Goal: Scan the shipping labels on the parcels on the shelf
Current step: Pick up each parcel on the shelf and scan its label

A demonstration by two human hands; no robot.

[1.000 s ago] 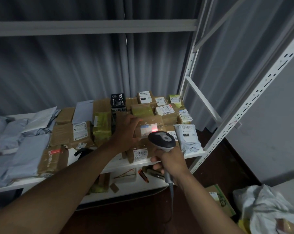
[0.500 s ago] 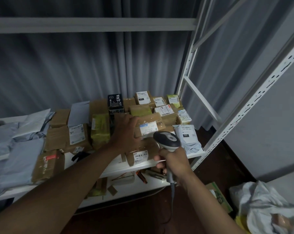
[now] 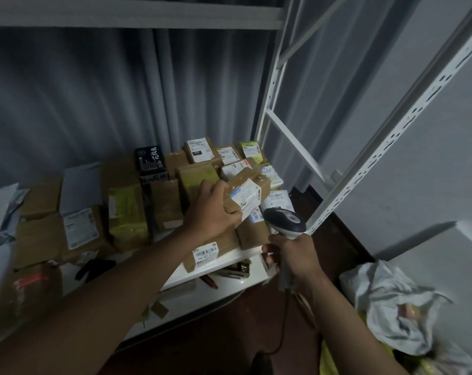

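Parcel (image 3: 247, 193), a brown carton at frame centre, is gripped by the left hand (image 3: 213, 209), tilted, long axis rising toward upper right, label facing the barcode scanner (image 3: 285, 223) clenched in the right hand (image 3: 294, 257). Other parcels crowd the white shelf (image 3: 245, 257).

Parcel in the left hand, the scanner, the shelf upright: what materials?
Parcel: likely matte brown cardboard under glossy tape, with a white paper label. Scanner: probably moulded plastic, grey with a dark top, slight sheen. Shelf upright: looks like white-painted metal, with punched slots along it.
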